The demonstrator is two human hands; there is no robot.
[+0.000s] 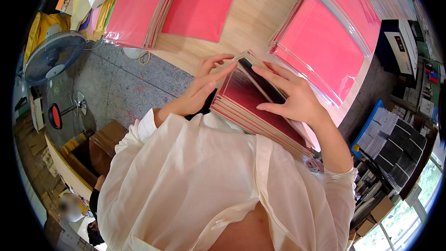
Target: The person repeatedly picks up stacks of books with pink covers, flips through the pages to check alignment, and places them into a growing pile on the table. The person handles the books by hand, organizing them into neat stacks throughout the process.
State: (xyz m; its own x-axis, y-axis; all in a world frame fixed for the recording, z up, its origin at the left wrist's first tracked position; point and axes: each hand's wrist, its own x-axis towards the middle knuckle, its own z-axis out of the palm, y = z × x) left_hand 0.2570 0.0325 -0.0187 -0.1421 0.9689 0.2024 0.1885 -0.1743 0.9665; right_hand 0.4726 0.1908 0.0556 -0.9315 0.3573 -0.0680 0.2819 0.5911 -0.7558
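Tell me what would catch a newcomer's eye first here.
Probably the vivid pink: a glossy pink stack and a flat pink sheet at the table's upper left, with more pink stacks at upper right. Next, at centre, the dark red stack in front of the white shirt, the left grip and right grip at its upper end. The round fan stands out at far left.
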